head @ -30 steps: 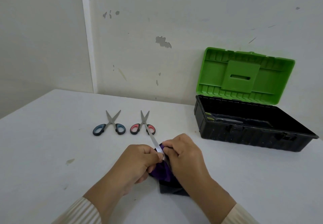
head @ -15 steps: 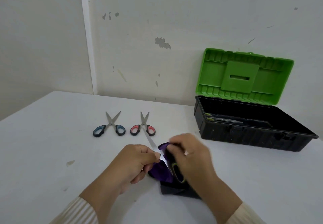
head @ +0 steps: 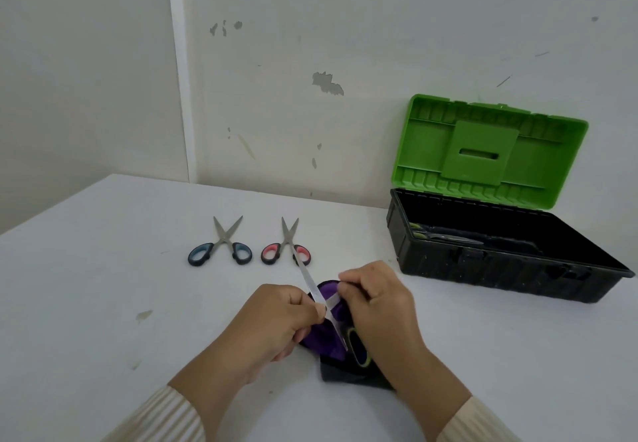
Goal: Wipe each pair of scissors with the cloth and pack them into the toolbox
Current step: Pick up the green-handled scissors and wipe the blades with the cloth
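Note:
Near the table's front, both hands work on one pair of scissors with a green-edged black handle (head: pixel 359 350). Its bare blade (head: pixel 308 277) points away from me, toward the red pair. My left hand (head: pixel 279 324) pinches the purple cloth (head: pixel 326 336) against the blade. My right hand (head: pixel 381 307) grips the scissors at the handle end. Blue-handled scissors (head: pixel 221 246) and red-handled scissors (head: pixel 286 248) lie side by side farther back. At the right stands the black toolbox (head: pixel 500 269), its green lid (head: pixel 486 151) open, with one pair of scissors (head: pixel 445 234) inside.
The white table (head: pixel 103 286) meets a wall at the back and a corner post (head: pixel 177 72) at the back left. The upright lid leans against the wall. A small stain (head: pixel 143 315) marks the table left of my hands.
My right hand has drawn back toward me, so the green-edged handle now shows. More bare blade sticks out beyond my left hand's pinch. The other scissors and the toolbox have not moved.

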A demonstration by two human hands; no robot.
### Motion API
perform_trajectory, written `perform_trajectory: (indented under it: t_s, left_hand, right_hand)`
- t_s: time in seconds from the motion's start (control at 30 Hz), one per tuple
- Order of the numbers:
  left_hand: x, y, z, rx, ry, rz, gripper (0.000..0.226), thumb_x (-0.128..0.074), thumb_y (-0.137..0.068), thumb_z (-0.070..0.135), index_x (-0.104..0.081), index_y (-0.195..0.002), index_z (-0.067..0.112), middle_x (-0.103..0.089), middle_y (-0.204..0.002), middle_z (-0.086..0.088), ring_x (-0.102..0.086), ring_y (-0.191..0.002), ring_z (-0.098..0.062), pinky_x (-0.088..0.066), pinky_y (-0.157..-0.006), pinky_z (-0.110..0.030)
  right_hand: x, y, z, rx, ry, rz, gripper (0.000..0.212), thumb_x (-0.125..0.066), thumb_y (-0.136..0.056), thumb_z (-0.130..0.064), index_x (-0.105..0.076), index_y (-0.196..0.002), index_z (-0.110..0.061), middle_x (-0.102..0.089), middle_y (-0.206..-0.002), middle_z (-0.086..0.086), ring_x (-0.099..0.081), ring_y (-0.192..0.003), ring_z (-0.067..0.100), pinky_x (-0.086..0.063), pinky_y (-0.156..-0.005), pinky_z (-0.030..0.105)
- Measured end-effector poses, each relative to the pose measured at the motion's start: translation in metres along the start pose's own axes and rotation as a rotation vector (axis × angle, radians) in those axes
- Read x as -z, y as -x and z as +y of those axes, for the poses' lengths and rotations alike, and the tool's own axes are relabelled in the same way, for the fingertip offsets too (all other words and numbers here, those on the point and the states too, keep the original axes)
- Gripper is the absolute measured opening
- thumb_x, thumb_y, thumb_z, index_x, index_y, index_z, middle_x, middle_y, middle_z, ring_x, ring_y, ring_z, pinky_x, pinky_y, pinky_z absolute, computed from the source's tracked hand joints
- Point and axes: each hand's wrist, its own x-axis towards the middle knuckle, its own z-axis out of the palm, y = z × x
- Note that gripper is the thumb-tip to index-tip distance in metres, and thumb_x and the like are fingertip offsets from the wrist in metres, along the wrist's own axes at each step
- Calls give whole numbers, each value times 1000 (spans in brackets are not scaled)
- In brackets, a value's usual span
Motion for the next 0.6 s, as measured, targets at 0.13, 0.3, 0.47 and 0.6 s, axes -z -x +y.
perform_trajectory:
  t_s: [0.13,0.3,0.47,0.6]
  left_hand:
    - [-2,0,1,-8,-20,7,36,-66,-86,15,-53,-52,13,-44,-47,-5,-23,-33,-13,-18,-39,-17]
    - [-4,1,1,-5,-31,-1,37,-66,-86,17,-51,-52,13,-43,-46,-4,-23,-33,-13,-18,-39,-18]
    - [-3,2,1,-5,-30,-8,35,-66,-86,17,-54,-54,12,-43,-45,-3,-22,-32,-12,-19,-38,-17]
    - [-3,2,1,-12,-33,-9,30,-66,-86,17,-56,-59,9,-42,-45,-3,-22,-33,-12,-19,-39,-18]
  right_hand:
    - [1,-3,4,-34,23,40,8,-63,-82,-6,-69,-83,-13,-60,-83,-2,-52,-75,-3,-37,-71,0]
    - [4,-6,11,-73,27,68,7,-62,-83,-8,-67,-83,-12,-59,-84,-2,-53,-76,-1,-36,-72,0]
    - [5,-7,14,-73,12,97,7,-61,-83,-5,-65,-83,-11,-59,-85,-1,-53,-77,1,-37,-73,1]
    - [4,-5,13,-62,20,131,9,-60,-83,-2,-63,-80,-10,-55,-84,-2,-52,-78,-2,-35,-71,0]
